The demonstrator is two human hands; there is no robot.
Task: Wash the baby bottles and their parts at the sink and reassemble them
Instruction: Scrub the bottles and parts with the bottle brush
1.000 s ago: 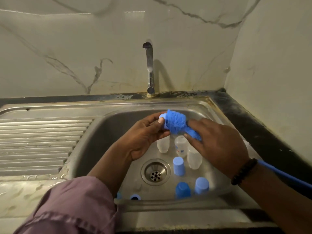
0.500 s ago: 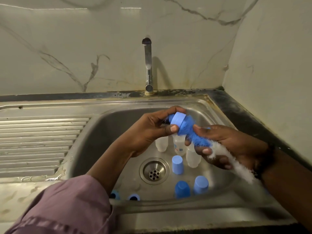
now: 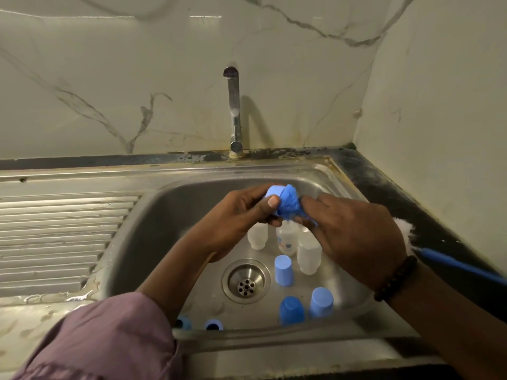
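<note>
- Both hands were raised over the steel sink (image 3: 153, 215), about level with its back rim
- The left hand (image 3: 241, 208) was pinched closed on a light blue cap (image 3: 274, 192), thumb on the near side and fingers wrapped behind it
- The right hand (image 3: 354, 237) was closed around a bottle brush, its blue sponge head (image 3: 289, 205) pressed against the cap's open end
- White bristles (image 3: 406, 229) stuck out past the right wrist, and the brush's blue handle (image 3: 463, 266) ran off toward the right edge over the dark counter
- A dark beaded bracelet (image 3: 395, 279) sat on the right wrist; a mauve sleeve (image 3: 109, 338) covered the left forearm
- On the sink floor, 3 clear bottles (image 3: 310, 253) stood close together behind the drain (image 3: 246, 281), partly hidden by the hands
- 1 light blue cap (image 3: 283, 270) stood mouth down just right of the drain, near the bottles
- 2 more caps stood side by side nearer the front, a darker blue one (image 3: 291, 309) and a lighter one (image 3: 321, 301)
- 2 blue rings (image 3: 212, 324) showed at the front wall of the basin, partly cut off by its edge
- The tap (image 3: 234, 111) stood behind the basin with no water visible from it
- The ribbed draining board (image 3: 63, 237) lay to the left, with wet patches along its front
</note>
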